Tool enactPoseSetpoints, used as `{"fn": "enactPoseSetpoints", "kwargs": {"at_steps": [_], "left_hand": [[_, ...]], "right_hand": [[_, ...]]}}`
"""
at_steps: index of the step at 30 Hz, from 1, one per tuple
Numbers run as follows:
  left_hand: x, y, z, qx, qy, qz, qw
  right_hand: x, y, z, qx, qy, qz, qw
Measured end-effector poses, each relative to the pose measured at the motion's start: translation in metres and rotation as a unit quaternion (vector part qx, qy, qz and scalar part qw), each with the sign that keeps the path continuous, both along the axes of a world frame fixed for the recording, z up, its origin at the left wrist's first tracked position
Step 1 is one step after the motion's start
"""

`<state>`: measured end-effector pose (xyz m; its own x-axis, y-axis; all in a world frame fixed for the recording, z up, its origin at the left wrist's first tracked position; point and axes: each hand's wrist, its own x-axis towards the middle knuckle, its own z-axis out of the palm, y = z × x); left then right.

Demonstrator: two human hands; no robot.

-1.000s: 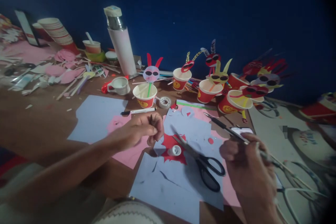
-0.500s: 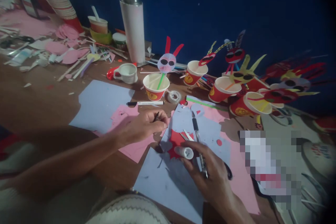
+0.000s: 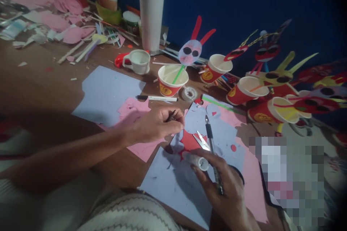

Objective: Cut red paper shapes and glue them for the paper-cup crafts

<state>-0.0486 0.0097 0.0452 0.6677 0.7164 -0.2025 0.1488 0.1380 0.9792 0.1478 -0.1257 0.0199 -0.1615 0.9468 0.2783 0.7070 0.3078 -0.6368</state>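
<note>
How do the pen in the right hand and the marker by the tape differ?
The right hand holds the pen; the marker lies loose beside the tape roll.
The pen's tip points away from the person; the marker lies crosswise.
The pen's barrel looks clear; the marker's is white.
Both are slim with black parts.

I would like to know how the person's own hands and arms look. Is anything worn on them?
The ungloved left hand and ungloved right hand show five-fingered human shapes, with no ring that I can see. The bare left forearm has no visible watch or sleeve. Pale cloth with dark zigzag lines, probably clothing, shows at the bottom edge.
</note>
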Motion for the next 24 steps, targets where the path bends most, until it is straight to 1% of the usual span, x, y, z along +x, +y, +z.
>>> {"fn": "enactPoseSetpoints", "kwargs": {"at_steps": [3, 8, 12, 20, 24], "left_hand": [[0.001, -0.004, 0.000, -0.017, -0.015, -0.026, 0.999], [0.005, -0.012, 0.000, 0.041, -0.022, -0.093, 0.995], [0.011, -0.020, 0.001, 0.041, -0.019, -0.129, 0.991], [0.018, -0.030, 0.003, 0.039, -0.054, -0.116, 0.991], [0.021, -0.031, 0.002, 0.061, -0.049, -0.104, 0.991]], "right_hand": [[-0.001, 0.002, 0.000, 0.000, -0.009, -0.003, 1.000], [-0.001, 0.007, 0.002, 0.015, -0.028, 0.004, 0.999], [0.001, 0.009, 0.002, 0.011, -0.036, 0.018, 0.999], [0.001, 0.007, -0.003, 0.039, -0.055, 0.011, 0.998], [0.001, 0.008, -0.004, 0.054, -0.056, 0.016, 0.997]]}}
